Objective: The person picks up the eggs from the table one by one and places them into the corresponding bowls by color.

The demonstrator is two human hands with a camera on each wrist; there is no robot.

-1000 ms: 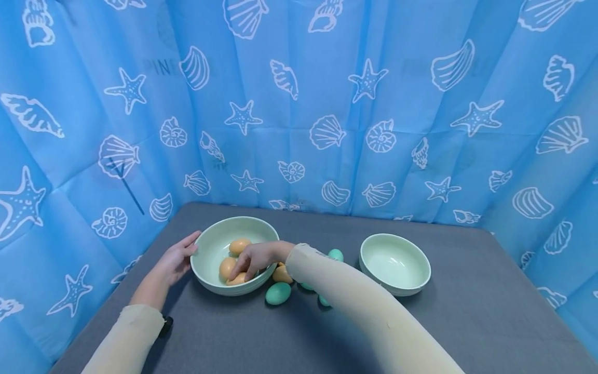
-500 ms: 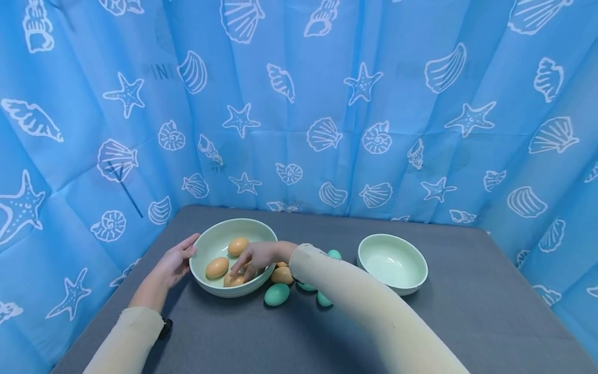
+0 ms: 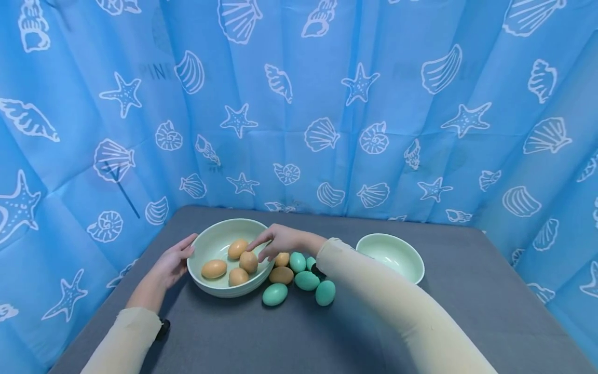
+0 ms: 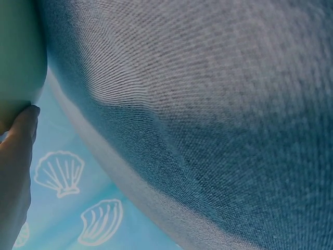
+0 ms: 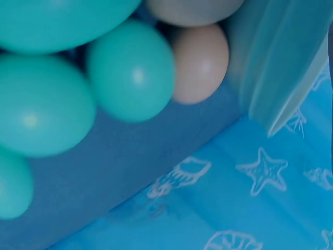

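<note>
A pale green bowl [image 3: 219,291] stands at the left of the table with several orange-brown eggs [image 3: 214,269] inside. At its left side my left hand [image 3: 174,264] holds the rim; in the left wrist view a fingertip [image 4: 28,115] lies against the bowl's outer wall [image 4: 21,57]. My right hand [image 3: 282,241] hovers across the right rim, fingers extended and spread. Its fingertips are close to an upright brown egg [image 3: 248,263] in the bowl. Just outside the bowl lie a brown egg [image 3: 281,275] and an orange egg [image 3: 282,259].
Several green eggs [image 3: 307,281] lie right of the left bowl, some below my right forearm. A second pale green bowl [image 3: 392,254] stands further right, partly behind the right sleeve [image 3: 397,306]. A blue seashell curtain [image 3: 289,130] hangs behind the grey table [image 3: 224,337].
The right hand has drawn back rightward and up from among the eggs toward the right rim. The eggs in the bowl have shifted apart, and more green eggs show. The left hand stays at the rim.
</note>
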